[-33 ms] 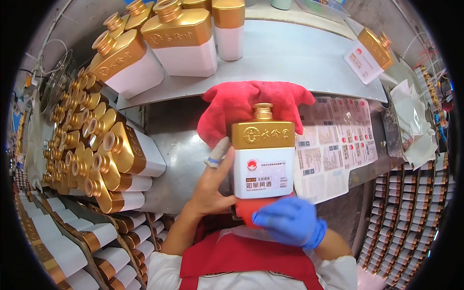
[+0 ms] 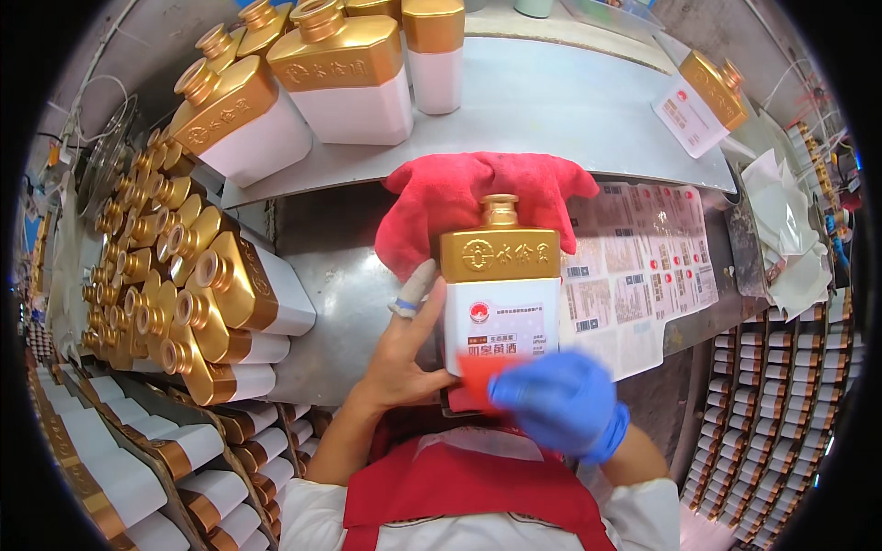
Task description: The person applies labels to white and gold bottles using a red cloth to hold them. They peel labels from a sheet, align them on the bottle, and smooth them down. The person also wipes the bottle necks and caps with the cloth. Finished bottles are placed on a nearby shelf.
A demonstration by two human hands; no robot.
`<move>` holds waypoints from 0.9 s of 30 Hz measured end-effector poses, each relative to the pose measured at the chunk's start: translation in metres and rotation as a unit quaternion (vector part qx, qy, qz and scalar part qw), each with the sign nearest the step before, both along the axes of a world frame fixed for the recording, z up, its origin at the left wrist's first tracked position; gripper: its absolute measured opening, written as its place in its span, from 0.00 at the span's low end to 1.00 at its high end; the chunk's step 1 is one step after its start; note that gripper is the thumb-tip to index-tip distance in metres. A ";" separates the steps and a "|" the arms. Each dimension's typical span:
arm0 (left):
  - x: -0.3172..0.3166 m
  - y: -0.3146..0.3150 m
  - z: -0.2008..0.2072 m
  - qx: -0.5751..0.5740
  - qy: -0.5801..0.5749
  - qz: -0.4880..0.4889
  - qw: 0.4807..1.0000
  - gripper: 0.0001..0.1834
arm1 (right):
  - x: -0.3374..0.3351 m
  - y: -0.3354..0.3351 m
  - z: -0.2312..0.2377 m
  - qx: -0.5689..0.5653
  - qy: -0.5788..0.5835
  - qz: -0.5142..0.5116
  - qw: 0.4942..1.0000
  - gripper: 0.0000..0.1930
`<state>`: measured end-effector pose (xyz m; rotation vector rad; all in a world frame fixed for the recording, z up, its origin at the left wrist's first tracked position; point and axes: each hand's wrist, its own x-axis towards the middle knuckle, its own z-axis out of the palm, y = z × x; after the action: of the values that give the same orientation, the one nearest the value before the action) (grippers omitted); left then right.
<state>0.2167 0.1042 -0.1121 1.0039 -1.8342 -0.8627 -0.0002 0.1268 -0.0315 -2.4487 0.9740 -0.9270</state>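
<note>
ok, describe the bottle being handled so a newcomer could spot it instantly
Find the red cloth at the middle of the metal bench. The white bottle with gold shoulders lies just below it, between the bare left hand and blue-gloved right hand. Unlike the stacked bottles at left, it is the one held.

1 red cloth (image 2: 478,197), 2 hands, 1 held bottle (image 2: 501,294)

The right hand (image 2: 562,402), in its blue glove, is sliding leftward and upward across the lower front of the white and gold bottle (image 2: 501,289), now covering more of the bottle's bottom edge and appearing blurred with motion. The red label (image 2: 478,372) it is pressing is riding higher against the bottle's white face, overlapping the lowest printed line there.
</note>
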 end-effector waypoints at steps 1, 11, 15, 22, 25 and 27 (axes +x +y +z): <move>0.000 0.001 0.000 -0.001 -0.001 0.002 1.000 0.50 | 0.001 -0.022 0.005 -0.031 0.002 -0.034 0.999 0.21; 0.002 -0.004 -0.002 -0.007 -0.003 -0.014 1.000 0.52 | -0.031 0.012 -0.002 -0.026 0.040 -0.097 0.994 0.18; 0.002 -0.002 -0.004 -0.007 -0.008 -0.014 1.000 0.51 | -0.054 0.019 0.011 0.145 0.067 0.050 0.986 0.17; 0.001 -0.004 -0.003 -0.008 -0.023 -0.015 1.000 0.52 | -0.027 -0.082 0.026 -0.028 0.083 0.055 0.995 0.16; 0.001 -0.006 -0.004 -0.024 -0.014 -0.014 1.000 0.52 | -0.042 -0.064 0.028 0.029 0.199 0.165 0.966 0.18; 0.002 -0.007 -0.007 -0.021 -0.013 -0.017 1.000 0.53 | -0.066 -0.039 0.023 0.127 0.173 0.191 0.958 0.16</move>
<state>0.2186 0.0971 -0.1190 0.9653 -1.8890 -0.8310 -0.0662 0.0879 -0.0088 -2.4872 0.6317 -0.2345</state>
